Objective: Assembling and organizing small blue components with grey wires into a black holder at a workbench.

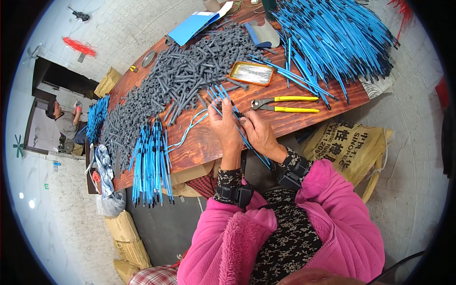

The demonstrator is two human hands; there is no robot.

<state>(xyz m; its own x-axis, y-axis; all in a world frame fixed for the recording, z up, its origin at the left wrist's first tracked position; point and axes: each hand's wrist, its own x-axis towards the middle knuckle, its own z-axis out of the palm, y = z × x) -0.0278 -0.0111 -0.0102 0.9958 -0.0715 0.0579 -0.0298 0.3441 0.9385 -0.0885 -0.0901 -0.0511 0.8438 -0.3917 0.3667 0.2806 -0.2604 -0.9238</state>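
My left hand is closed around several thin blue rods with dark ends. They slant across the table's near edge, their upper ends showing beyond my fingers. My right hand meets the left from the side, thumb and fingers pinched at a dark piece on the rods; the exact grip is partly hidden. Just right of my hands lie yellow-handled pliers, jaws toward me on the left. An open shallow tin with an orange rim sits beyond. Loose blue strands lie left of my left hand.
Grey plastic plugs heap over the wooden table. Blue rods pile at the far right; another bundle overhangs the near left edge. A blue folder lies at the back, a printed sack below right. Another person sits far left.
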